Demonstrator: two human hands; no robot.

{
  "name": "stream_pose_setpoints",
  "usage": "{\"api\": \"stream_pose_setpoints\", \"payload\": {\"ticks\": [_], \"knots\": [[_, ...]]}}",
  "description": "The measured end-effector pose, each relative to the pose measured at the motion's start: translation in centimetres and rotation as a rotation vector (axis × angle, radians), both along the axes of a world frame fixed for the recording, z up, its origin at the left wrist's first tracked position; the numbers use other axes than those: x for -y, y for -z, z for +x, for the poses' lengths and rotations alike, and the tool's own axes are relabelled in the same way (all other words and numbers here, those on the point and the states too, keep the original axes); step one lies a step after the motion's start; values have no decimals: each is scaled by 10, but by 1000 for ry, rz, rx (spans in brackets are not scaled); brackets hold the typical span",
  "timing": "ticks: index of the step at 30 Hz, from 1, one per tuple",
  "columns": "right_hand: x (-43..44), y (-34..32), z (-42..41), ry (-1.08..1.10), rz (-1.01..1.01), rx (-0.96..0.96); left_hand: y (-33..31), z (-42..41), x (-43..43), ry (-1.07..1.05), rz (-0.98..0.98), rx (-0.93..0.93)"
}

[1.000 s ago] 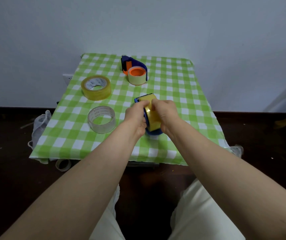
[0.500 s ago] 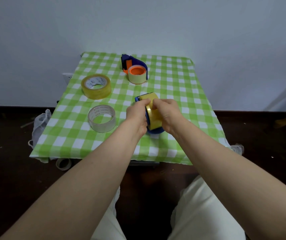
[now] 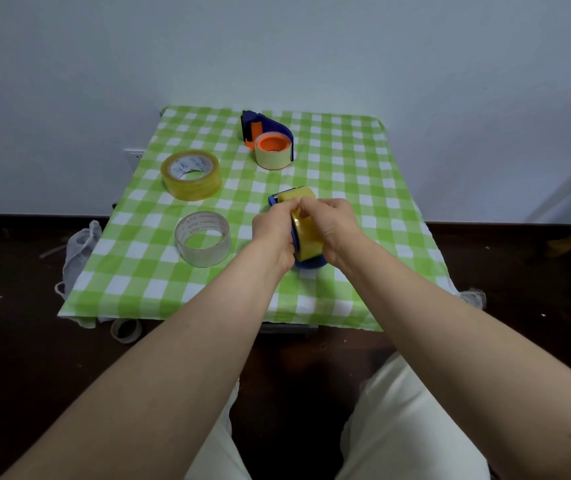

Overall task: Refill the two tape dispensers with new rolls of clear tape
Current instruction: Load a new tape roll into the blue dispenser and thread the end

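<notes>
A blue tape dispenser [image 3: 308,263] with a yellowish tape roll [image 3: 306,233] mounted in it stands on edge near the table's middle. My left hand [image 3: 273,226] grips its left side, and my right hand [image 3: 329,223] wraps the roll from the right, fingertips meeting on top. A second blue dispenser [image 3: 263,128] with an orange hub and a thin roll [image 3: 273,150] lies at the back. A full yellowish tape roll [image 3: 190,174] lies flat at the left. A clear roll [image 3: 203,239] lies in front of that one.
The green checked tablecloth [image 3: 363,174] covers a small table against a pale wall. An empty tape core [image 3: 125,330] lies on the dark floor below the table's front left corner, and a white plastic bag [image 3: 78,251] sits at the left side.
Both hands stay on the dispenser and roll. My fingertips have shifted slightly on top of the roll; the dispenser has barely moved.
</notes>
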State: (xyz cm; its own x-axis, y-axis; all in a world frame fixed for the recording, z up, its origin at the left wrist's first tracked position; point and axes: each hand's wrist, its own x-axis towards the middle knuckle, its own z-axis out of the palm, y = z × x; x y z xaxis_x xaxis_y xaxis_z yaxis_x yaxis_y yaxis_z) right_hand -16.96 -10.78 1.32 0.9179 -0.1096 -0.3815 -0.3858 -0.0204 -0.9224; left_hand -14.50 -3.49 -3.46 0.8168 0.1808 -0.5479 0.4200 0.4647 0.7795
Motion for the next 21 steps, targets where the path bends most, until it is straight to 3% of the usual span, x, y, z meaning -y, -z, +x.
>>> {"api": "stream_pose_setpoints", "payload": {"ticks": [21], "knots": [[0, -4, -2, -31, -106, -14, -3, -5, -8, 106, -119, 17]]}}
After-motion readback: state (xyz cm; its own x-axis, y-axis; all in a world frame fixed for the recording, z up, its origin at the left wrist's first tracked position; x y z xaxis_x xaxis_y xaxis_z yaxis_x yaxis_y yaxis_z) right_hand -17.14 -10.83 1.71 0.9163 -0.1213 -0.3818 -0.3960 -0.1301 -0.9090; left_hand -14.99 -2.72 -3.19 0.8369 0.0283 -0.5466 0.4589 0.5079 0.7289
